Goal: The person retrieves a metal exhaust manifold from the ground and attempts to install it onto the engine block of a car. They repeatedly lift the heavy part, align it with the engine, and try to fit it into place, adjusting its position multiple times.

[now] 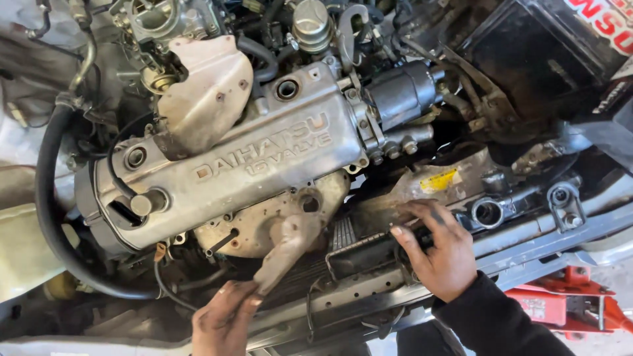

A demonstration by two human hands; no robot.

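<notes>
While your left hand (224, 316) pinches the heat shield (290, 247) and your right hand (438, 254) rests open on the radiator (359, 254), its sharp edge could cut you.

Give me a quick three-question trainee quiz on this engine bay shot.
1. True or false: the left hand touches the lower end of the heat shield.
2. What does the right hand rest on? A) valve cover B) radiator top C) red jack
3. What colour is the sticker above the right hand?

Key: 1 true; 2 B, the radiator; 3 yellow.
</notes>
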